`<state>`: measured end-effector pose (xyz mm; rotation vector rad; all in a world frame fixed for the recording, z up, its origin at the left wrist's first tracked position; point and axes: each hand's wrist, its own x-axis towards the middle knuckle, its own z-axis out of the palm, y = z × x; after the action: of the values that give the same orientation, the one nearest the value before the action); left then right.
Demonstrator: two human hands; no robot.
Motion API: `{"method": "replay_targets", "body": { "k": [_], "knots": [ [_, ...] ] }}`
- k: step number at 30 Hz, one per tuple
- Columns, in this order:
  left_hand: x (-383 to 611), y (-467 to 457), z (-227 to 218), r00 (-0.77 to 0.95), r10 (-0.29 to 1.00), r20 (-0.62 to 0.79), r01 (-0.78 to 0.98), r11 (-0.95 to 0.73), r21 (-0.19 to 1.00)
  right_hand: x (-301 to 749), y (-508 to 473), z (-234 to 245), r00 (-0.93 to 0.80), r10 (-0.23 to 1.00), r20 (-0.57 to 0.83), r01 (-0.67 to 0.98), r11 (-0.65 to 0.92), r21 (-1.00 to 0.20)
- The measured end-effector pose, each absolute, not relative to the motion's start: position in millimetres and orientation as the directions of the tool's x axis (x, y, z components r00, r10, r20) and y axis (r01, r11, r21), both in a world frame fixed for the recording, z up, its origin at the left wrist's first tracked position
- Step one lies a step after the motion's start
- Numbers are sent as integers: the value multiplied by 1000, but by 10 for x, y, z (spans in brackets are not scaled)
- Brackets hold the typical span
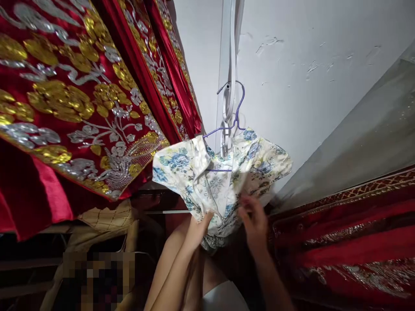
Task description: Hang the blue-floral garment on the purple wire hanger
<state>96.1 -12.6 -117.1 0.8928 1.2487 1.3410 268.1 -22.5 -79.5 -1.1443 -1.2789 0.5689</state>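
A short-sleeved floral shirt (177,162), cream with blue flowers, hangs on a thin purple hanger (240,103). Its front is unfastened, and the hanger's lower bar shows through the opening. Low on the left front panel, my left hand (201,222) grips the shirt's edge, thumb on top and the other fingers hidden behind cloth. Close to the right front panel is my right hand (255,222), smeared by motion with its fingers bent. Whether it pinches the fabric I cannot make out.
A white strap or cord (232,56) runs down the pale wall (292,56) behind the hanger. Red cloth with gold and silver sequins (61,101) hangs at left. More red decorated fabric (350,237) lies at right. A wooden chair (131,229) stands lower left, beside a pixelated patch.
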Motion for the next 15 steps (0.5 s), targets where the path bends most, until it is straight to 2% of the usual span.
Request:
{"method": "replay_targets", "body": {
  "k": [2,4,9,15],
  "knots": [
    [955,-139,-1139,-108,986,-125,-175,105,979,2444,-403,-1146,253,946,204,75,192,-979],
    [945,-152,-1107,-61,992,-111,-136,102,985,2283,-539,-1351,226,970,87,4,88,-996],
    [971,-228,-1148,-23,998,-52,17,52,998,2238,-555,-1309,170,984,55,-39,62,-997],
    [981,-296,-1196,-36,998,-46,60,48,997,2231,-464,-1195,252,967,-35,-164,7,-986]
  ]
}}
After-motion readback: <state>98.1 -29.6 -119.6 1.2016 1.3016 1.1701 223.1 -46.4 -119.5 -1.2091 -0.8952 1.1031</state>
